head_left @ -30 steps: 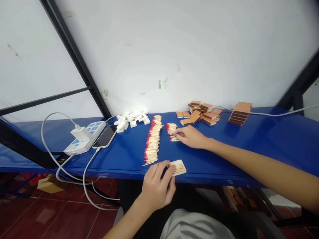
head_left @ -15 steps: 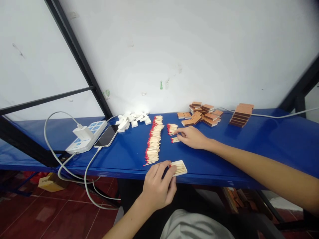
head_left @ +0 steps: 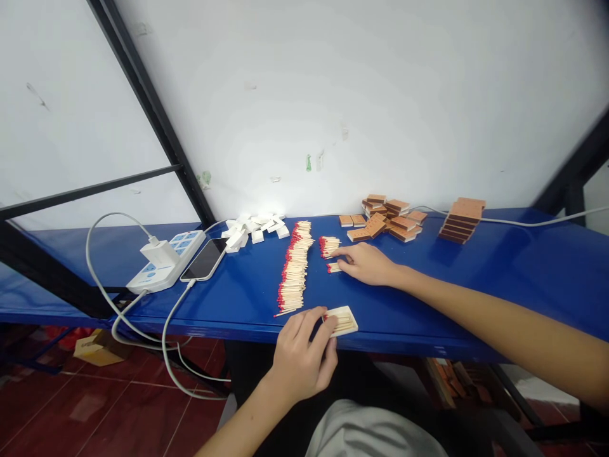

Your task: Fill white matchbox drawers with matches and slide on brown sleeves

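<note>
My left hand [head_left: 302, 355] grips a small white matchbox tray [head_left: 343, 319] partly filled with matches at the front edge of the blue table [head_left: 499, 279]. Farther back, my right hand [head_left: 366, 262] lies over a small cluster of red-tipped matches [head_left: 328, 247], its fingers curled and pinching at a few of them. To the left of that hand a long row of red-tipped matches [head_left: 294, 266] runs away from me.
A heap of white empty trays [head_left: 254, 230] lies at the back. Brown matchbox sleeves [head_left: 387, 222] and a stacked pile of them [head_left: 461, 219] stand at the back right. A phone [head_left: 205, 259] and a power strip [head_left: 164, 261] with cables sit at the left.
The view has shifted slightly. My right hand's fingers have gathered a few matches away from the small cluster; my left hand stays on the tray.
</note>
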Demonstrator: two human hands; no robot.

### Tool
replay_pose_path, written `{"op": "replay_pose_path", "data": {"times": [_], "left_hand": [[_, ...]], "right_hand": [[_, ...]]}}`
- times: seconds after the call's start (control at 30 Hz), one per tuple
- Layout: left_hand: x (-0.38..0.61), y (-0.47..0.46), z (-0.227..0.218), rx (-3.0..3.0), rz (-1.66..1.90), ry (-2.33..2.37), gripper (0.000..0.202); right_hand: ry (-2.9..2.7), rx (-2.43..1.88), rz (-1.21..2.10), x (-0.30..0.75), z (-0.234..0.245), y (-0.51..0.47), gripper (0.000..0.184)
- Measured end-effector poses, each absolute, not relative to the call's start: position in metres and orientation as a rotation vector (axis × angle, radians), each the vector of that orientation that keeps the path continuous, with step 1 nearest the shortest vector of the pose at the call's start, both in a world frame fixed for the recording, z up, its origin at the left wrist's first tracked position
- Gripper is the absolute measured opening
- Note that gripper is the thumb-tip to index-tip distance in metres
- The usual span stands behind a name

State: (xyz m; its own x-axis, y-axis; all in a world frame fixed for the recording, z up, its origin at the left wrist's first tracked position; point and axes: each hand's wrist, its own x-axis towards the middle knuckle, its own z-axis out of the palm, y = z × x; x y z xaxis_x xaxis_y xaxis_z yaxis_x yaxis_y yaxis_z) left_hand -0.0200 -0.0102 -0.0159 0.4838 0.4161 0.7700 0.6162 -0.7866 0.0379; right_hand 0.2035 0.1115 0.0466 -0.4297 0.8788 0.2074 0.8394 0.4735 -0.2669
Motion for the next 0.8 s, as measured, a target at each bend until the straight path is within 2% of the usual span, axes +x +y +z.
{"op": "replay_pose_path", "data": {"times": [0.4, 0.8], "left_hand": [[-0.0206, -0.0097, -0.0182, -2.506, -1.186, -0.882, 0.032], [-0.0204, -0.01, -0.0184, -2.501, -1.194, -0.876, 0.031]], "right_hand": [[-2.279, -1.427, 0.311, 0.2054, 0.0442, 0.1151, 0.031], [-2.352, -1.483, 0.256, 0.2036, 0.052, 0.1081, 0.028]]}}
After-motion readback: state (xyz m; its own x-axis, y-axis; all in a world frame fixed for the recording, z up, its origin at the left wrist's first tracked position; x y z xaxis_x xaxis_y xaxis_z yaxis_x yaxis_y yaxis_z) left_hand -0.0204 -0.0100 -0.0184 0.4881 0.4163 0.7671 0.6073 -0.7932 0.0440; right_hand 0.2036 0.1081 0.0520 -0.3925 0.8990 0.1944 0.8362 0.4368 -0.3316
